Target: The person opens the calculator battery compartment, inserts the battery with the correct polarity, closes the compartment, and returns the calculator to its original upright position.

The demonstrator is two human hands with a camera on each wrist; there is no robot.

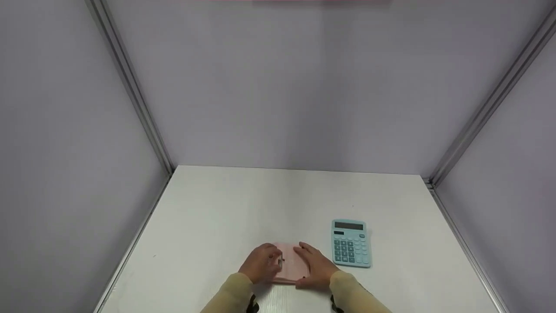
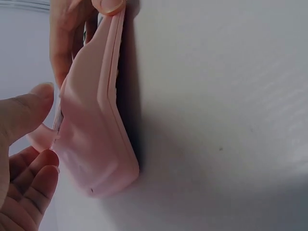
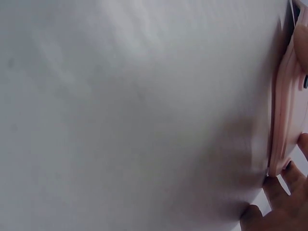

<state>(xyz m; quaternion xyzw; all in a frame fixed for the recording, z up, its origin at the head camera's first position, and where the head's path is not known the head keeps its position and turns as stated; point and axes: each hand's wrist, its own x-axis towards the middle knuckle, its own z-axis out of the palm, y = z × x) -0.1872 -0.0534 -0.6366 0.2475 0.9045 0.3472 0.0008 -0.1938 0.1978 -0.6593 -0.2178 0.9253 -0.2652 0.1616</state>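
Observation:
A pink plastic device (image 1: 292, 262), flat and wedge-shaped with a seam around its side (image 2: 113, 82), lies on the white table between both hands. My right hand (image 1: 317, 267) grips its right part, thumb at the near edge and fingers toward the far edge. The left hand (image 1: 262, 263) bends over its left part, beside a small silvery piece (image 1: 280, 261) in the device's upper face. In the left wrist view, that hand's thumb and fingers come around a small pink piece (image 2: 41, 137) at the device's edge. A light-blue calculator (image 1: 351, 242) lies right of the right hand.
The white table (image 1: 208, 208) is enclosed by a grey back wall (image 1: 260, 87) and side walls, with metal rails (image 1: 130, 82) at the corners. The calculator stands close to my right wrist.

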